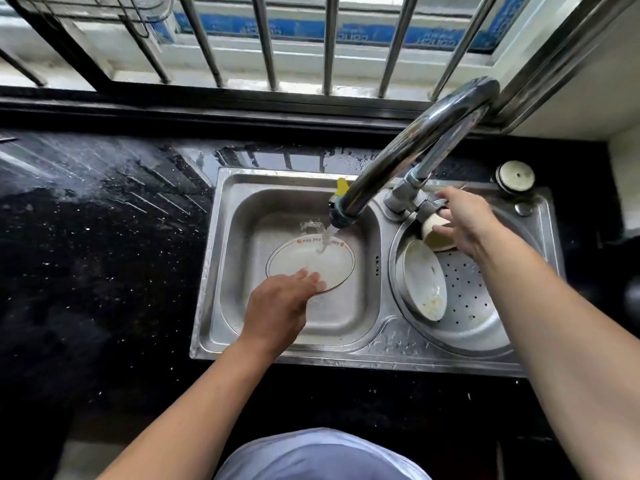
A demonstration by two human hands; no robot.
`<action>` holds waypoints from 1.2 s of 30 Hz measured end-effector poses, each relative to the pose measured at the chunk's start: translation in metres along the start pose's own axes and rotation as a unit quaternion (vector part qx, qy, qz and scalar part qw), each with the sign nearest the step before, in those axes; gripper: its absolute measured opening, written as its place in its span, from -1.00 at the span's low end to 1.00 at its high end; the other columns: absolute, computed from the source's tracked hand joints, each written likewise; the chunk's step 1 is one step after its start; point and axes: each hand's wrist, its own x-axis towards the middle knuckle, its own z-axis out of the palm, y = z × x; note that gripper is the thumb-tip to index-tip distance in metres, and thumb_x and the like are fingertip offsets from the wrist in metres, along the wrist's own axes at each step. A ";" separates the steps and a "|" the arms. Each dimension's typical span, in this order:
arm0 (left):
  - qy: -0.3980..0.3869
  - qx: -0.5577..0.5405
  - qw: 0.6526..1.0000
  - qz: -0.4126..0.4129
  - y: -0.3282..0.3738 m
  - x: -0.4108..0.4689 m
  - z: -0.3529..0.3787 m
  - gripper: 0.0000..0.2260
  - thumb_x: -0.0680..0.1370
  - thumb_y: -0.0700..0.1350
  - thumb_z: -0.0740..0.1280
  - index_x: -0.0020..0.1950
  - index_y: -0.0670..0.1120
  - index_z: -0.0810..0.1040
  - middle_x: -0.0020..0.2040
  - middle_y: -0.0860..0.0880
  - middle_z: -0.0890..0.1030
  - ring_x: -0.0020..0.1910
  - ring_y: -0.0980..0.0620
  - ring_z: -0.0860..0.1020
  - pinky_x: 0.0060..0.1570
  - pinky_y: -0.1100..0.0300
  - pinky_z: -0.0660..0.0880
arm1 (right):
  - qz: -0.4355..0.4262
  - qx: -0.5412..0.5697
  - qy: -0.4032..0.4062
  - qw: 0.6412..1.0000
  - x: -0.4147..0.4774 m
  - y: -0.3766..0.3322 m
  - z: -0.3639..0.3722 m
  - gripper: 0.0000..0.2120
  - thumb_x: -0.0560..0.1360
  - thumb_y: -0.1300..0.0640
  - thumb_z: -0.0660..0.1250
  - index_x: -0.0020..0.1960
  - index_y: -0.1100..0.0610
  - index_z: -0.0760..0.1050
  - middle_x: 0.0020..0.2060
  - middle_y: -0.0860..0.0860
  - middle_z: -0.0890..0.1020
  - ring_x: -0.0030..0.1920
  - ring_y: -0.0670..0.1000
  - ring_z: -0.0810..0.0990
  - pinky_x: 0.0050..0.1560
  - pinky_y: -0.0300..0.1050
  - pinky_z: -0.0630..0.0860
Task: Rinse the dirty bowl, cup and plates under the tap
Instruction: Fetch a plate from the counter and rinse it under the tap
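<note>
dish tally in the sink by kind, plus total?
Plate: 1
Bowl: 1
Cup: 1
Total: 3

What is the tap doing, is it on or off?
On: water pours from the tap onto the plate lying in the left basin of the sink.
</note>
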 end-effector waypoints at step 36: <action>-0.278 -0.586 0.594 -0.476 0.108 0.039 0.087 -0.73 0.64 0.08 0.36 0.24 -0.03 0.67 0.07 -0.05 0.78 -0.05 -0.01 0.74 -0.12 0.10 0.64 | -0.058 -0.086 -0.008 0.995 -0.115 0.087 -0.108 -0.77 0.45 -0.07 0.47 -0.02 0.07 0.67 -0.17 -0.01 0.77 -0.11 0.03 0.75 -0.09 0.07 0.70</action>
